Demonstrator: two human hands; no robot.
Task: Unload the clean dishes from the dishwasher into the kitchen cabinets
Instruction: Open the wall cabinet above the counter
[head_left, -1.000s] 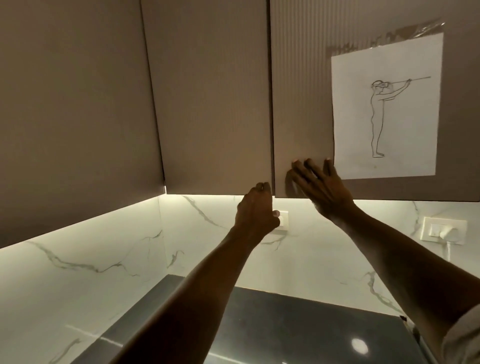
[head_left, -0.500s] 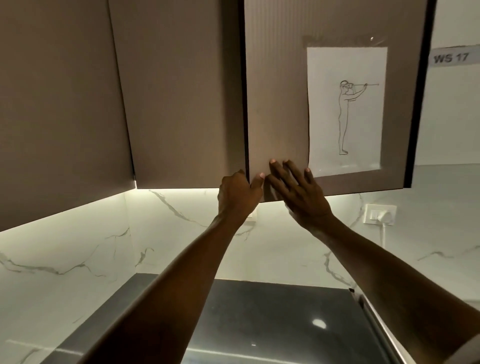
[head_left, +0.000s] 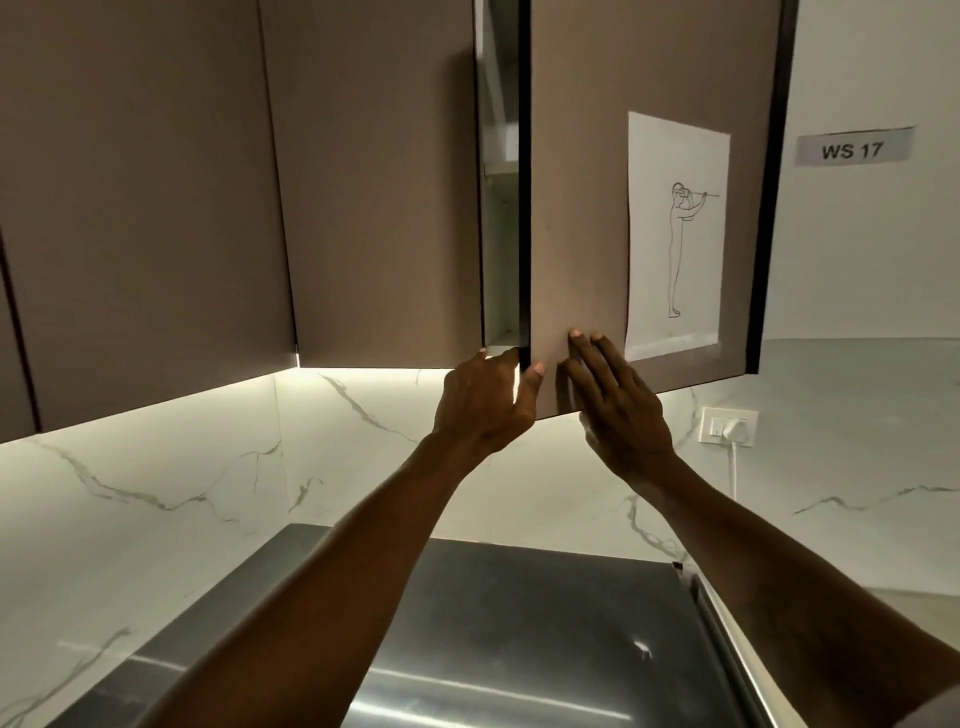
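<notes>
A brown upper cabinet door (head_left: 576, 218) with a taped paper drawing (head_left: 675, 234) stands partly swung out, showing a narrow gap (head_left: 501, 218) with pale shelves inside. My left hand (head_left: 483, 405) grips the door's lower left edge, thumb on the front face, fingers behind. My right hand (head_left: 618, 405) lies flat against the door's front near its bottom, fingers apart and holding nothing. No dishes or dishwasher are in view.
More shut brown cabinet doors (head_left: 374, 182) run to the left. White marble backsplash (head_left: 156, 483) lies below them, lit from under the cabinets. A wall socket with a white plug (head_left: 727, 428) sits at right. A dark steel countertop (head_left: 519, 639) lies beneath my arms. A "WS 17" label (head_left: 852, 150) is on the wall.
The cabinet door has swung outward from shut, opening a gap on its left edge. My left hand moved from under the door to gripping its edge; my right hand stayed flat on the front.
</notes>
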